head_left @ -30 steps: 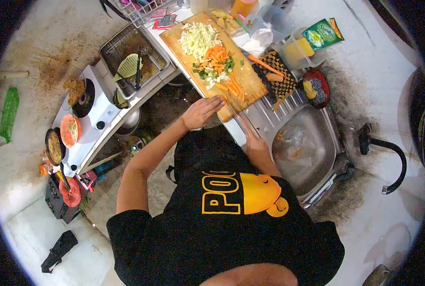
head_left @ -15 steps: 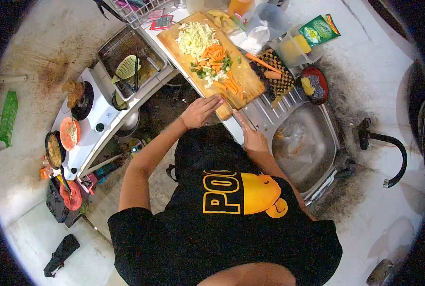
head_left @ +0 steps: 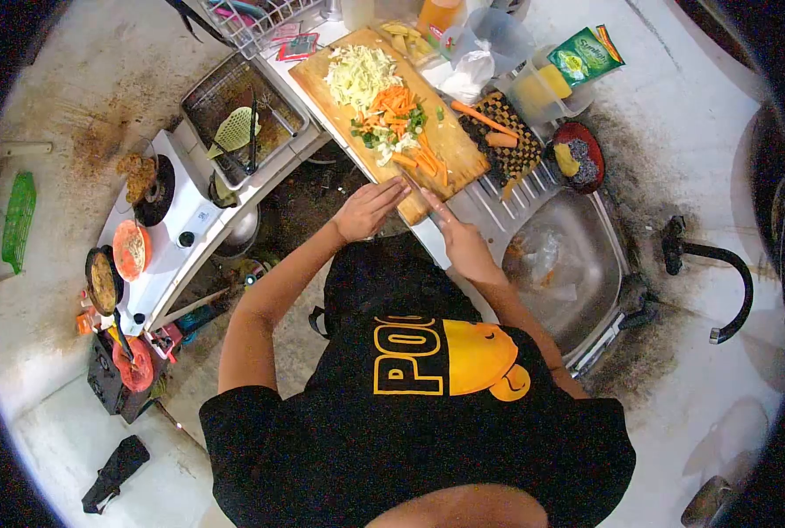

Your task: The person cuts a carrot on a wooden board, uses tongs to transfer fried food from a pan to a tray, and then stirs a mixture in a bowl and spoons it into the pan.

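A wooden cutting board (head_left: 458,150) lies at the counter's front edge. On it are shredded pale cabbage (head_left: 361,77), orange carrot strips (head_left: 396,99) and chopped greens (head_left: 371,139). At the board's near corner, my left hand (head_left: 368,209) has its fingers pressed together; whatever lies beneath the fingertips is hidden. My right hand (head_left: 467,251) is closed around a knife (head_left: 419,188), index finger stretched along it, with the thin blade close to my left fingertips. Several carrot sticks (head_left: 427,158) lie just beyond the fingers.
Right of the board, a whole carrot (head_left: 483,118) and a carrot piece (head_left: 501,140) rest on a checkered woven mat (head_left: 520,158). A steel sink (head_left: 577,308) sits beside my right arm. To the left are a fryer basin (head_left: 282,141) with utensils and a white stove (head_left: 177,238) with pans.
My right hand has moved slightly up and left with the knife, nearer my left fingertips. My left hand stays at almost the same spot.
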The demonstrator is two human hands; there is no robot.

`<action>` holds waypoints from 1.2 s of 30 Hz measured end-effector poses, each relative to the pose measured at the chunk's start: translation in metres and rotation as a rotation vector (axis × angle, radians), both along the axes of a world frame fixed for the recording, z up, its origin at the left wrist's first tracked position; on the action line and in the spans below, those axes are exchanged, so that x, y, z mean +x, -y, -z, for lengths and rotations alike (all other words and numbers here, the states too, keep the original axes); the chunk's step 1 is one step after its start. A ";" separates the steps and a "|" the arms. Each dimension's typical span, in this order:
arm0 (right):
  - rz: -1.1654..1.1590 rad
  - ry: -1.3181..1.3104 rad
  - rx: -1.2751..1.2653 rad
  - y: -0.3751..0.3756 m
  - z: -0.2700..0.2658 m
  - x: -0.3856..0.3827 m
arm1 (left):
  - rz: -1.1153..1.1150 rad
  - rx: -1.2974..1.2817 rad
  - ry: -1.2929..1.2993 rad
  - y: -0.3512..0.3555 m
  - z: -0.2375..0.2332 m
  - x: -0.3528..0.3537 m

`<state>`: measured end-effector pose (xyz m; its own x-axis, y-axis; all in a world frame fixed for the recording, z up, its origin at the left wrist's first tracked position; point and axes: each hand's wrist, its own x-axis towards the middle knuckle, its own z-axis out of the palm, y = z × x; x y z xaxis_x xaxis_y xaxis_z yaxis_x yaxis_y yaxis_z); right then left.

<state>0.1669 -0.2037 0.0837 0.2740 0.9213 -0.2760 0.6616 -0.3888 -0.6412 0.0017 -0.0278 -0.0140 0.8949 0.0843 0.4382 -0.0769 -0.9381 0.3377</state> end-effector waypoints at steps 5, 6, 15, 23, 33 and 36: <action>0.009 0.071 -0.147 0.002 -0.020 -0.001 | 0.001 0.007 -0.008 -0.002 0.006 -0.001; 0.011 0.075 -0.146 0.006 -0.013 -0.001 | 0.002 0.008 -0.004 -0.002 0.007 0.000; 0.018 0.107 -0.297 0.000 -0.005 -0.012 | -0.027 0.076 -0.014 0.001 0.008 -0.001; -0.076 0.012 0.158 -0.001 0.021 0.007 | -0.042 0.045 0.004 0.001 0.005 -0.001; -0.072 0.244 -0.126 0.006 0.007 -0.003 | -0.052 0.044 -0.002 0.004 0.003 -0.003; -0.059 0.213 -0.054 0.006 -0.001 -0.008 | -0.055 0.023 -0.010 0.006 0.003 -0.004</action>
<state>0.1586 -0.2097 0.0844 0.2776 0.9228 -0.2671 0.8026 -0.3756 -0.4634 -0.0021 -0.0338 -0.0172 0.8937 0.1231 0.4314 -0.0219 -0.9485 0.3160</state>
